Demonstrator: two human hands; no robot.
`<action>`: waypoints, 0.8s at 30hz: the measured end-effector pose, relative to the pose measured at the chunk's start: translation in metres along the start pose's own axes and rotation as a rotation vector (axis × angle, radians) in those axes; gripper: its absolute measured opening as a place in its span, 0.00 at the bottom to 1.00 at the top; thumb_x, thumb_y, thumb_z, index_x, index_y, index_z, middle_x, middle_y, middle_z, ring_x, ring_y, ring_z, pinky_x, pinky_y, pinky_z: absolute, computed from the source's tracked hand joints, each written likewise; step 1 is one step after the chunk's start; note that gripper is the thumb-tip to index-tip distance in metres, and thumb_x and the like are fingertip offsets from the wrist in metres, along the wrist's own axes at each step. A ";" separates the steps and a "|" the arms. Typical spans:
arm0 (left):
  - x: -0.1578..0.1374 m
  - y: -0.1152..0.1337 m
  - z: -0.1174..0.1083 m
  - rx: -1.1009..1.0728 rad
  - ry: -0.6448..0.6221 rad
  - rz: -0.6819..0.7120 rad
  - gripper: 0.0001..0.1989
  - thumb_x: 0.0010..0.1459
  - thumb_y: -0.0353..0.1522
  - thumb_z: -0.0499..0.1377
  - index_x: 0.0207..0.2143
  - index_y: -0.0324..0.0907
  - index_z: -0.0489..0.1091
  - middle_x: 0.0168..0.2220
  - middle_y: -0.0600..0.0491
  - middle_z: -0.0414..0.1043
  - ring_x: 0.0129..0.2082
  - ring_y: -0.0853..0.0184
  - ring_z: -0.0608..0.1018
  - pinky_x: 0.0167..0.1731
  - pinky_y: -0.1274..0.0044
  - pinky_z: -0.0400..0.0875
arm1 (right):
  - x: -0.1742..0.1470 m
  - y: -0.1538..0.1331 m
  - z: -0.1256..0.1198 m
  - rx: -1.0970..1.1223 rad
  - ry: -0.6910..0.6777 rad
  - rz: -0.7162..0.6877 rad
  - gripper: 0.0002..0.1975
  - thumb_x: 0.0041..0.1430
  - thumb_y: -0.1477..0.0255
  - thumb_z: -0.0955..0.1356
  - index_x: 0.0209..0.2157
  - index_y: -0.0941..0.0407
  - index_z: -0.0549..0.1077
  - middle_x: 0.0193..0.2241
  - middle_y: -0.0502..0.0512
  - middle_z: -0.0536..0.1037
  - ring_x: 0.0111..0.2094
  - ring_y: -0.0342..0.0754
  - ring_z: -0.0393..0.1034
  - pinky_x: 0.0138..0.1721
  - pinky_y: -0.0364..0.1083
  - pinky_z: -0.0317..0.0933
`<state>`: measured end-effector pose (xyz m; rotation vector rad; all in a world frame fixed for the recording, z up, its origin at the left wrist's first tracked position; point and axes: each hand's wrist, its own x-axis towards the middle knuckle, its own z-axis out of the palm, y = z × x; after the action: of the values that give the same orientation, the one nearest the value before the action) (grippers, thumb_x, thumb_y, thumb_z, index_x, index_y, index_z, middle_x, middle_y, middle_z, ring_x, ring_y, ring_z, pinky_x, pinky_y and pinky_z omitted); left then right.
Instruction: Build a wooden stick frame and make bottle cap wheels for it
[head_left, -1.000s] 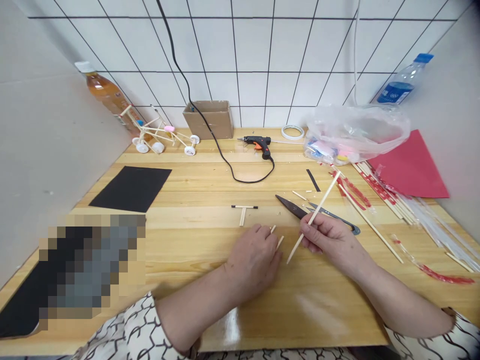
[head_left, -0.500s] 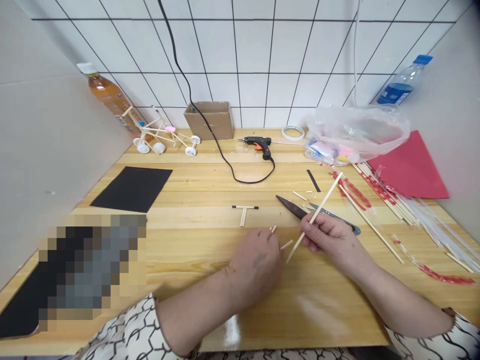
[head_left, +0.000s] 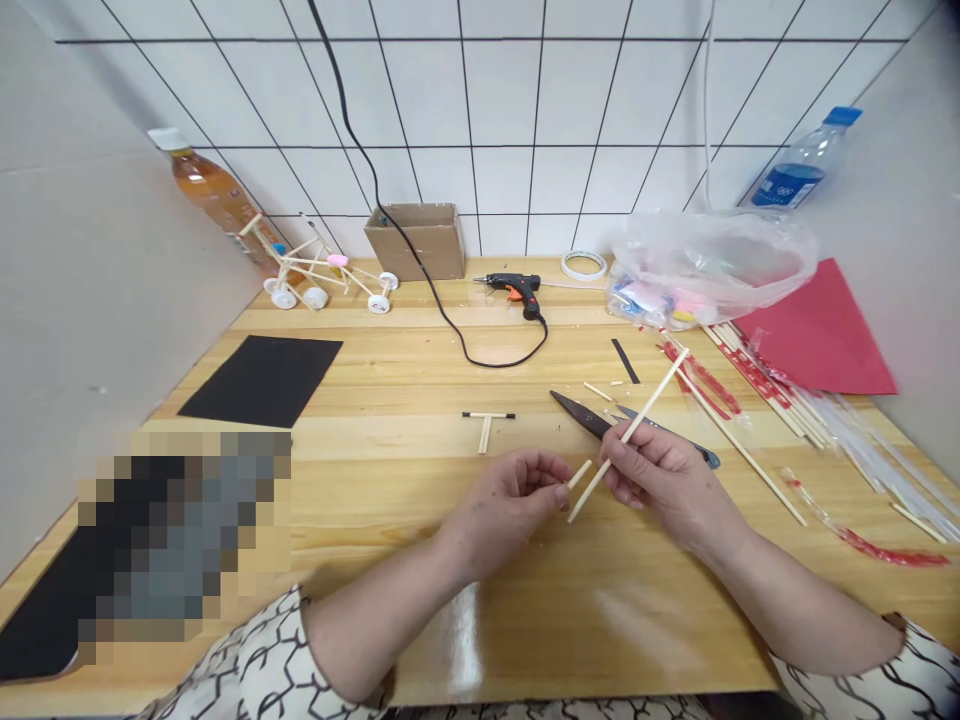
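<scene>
My left hand [head_left: 517, 505] pinches a short piece of wooden stick [head_left: 580, 473] between thumb and fingers, held above the table. In my right hand [head_left: 660, 475] is a longer wooden stick [head_left: 652, 403], tilted up to the right, its lower end close to the short piece. Beneath and behind the right hand lie dark-bladed scissors [head_left: 579, 412], partly hidden by the fingers. Left of them, a small T-shaped assembly of sticks [head_left: 486, 432] with black ends on its crossbar rests on the table.
A black glue gun [head_left: 517, 287] with its cord lies at the back near a cardboard box [head_left: 420, 245]. A stick model with white wheels [head_left: 322, 270] stands back left, above a black sheet [head_left: 262, 378]. Loose sticks [head_left: 765, 385], a plastic bag [head_left: 712, 265] and red sheet [head_left: 825, 330] occupy the right.
My left hand has lifted from the table with the short stick piece and turned so its thumb and fingers show. My right hand keeps the long stick almost in place.
</scene>
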<state>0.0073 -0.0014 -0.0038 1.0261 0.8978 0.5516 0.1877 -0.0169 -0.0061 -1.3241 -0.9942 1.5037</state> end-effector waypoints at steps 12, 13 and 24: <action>0.003 -0.004 -0.003 -0.063 -0.032 -0.085 0.15 0.43 0.40 0.63 0.27 0.38 0.66 0.19 0.60 0.63 0.18 0.78 0.59 0.19 0.81 0.48 | -0.001 -0.001 0.001 -0.077 -0.009 -0.015 0.16 0.50 0.58 0.70 0.31 0.56 0.66 0.17 0.45 0.67 0.17 0.38 0.59 0.18 0.39 0.51; 0.003 -0.004 -0.003 -0.066 -0.034 -0.091 0.15 0.43 0.40 0.63 0.26 0.38 0.66 0.19 0.60 0.62 0.17 0.78 0.59 0.19 0.81 0.48 | -0.001 -0.001 0.001 -0.079 -0.013 -0.016 0.16 0.50 0.58 0.70 0.31 0.56 0.66 0.17 0.45 0.67 0.17 0.38 0.59 0.18 0.39 0.51; 0.003 -0.006 -0.002 -0.111 -0.038 -0.119 0.15 0.42 0.39 0.64 0.25 0.38 0.66 0.22 0.55 0.69 0.18 0.77 0.63 0.19 0.82 0.52 | 0.000 0.001 0.002 -0.081 -0.019 -0.037 0.15 0.50 0.59 0.70 0.30 0.56 0.67 0.17 0.45 0.67 0.17 0.38 0.59 0.18 0.39 0.51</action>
<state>0.0070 -0.0009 -0.0111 0.8743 0.8787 0.4745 0.1855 -0.0177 -0.0071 -1.3433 -1.0962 1.4635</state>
